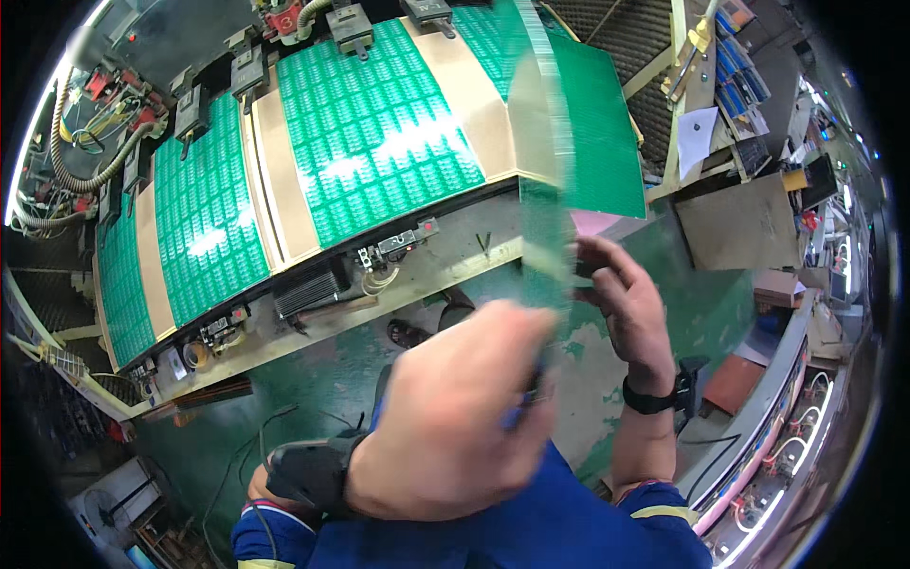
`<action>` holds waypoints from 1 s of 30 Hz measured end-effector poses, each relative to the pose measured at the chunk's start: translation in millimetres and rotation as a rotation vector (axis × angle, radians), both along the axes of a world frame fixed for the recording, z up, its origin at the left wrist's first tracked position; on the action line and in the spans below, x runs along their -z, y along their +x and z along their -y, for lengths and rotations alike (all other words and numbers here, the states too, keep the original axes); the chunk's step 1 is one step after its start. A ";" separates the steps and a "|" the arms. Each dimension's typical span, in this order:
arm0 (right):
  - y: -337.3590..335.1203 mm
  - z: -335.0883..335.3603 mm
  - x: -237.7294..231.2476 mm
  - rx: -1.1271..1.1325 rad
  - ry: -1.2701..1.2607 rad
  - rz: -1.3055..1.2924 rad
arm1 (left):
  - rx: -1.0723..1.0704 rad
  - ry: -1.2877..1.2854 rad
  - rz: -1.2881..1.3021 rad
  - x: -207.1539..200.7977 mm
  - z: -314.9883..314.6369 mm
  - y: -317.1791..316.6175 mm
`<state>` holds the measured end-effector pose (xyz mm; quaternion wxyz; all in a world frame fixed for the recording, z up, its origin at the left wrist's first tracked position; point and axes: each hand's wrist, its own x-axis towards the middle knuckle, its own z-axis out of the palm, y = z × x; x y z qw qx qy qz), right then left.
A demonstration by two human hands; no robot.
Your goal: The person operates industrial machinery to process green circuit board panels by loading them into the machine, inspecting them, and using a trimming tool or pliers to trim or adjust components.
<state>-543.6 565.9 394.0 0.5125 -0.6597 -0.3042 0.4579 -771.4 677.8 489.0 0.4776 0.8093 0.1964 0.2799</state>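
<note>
A thin green panel [542, 142], apparently a printed circuit board, stands almost edge-on in front of me and is smeared by motion. My left hand [455, 417] is closed on its near lower end. To the right of that panel is my right hand [626, 299], its fingers bent and apart. Their tips come up to the panel's side, and I cannot tell whether they touch it. Beyond the hands, green patterned circuit board panels [379, 133] lie in a row on a machine bed, with tan strips [284, 180] between them. Another green panel [602, 123] lies at the bed's right end.
Dark clamps [349, 28] line the bed's far side. Small metal fittings [398, 245] sit along its front rail. Hoses [71, 161] hang at the left. A grey rack [758, 427] with lit tubes and wires stands at the right. Cables [256, 441] trail over the green floor [322, 370].
</note>
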 end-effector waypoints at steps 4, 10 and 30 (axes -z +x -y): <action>-9.4 15.6 -43.9 0.239 0.200 -0.547 | 0.196 0.282 0.008 -2.9 25.5 42.4; -3.9 18.8 -35.2 0.376 0.030 -0.659 | 0.418 0.657 -0.011 14.0 34.6 39.0; 45.2 -63.1 90.4 0.204 0.095 -0.724 | -0.504 -1.510 0.124 119.8 -7.7 70.0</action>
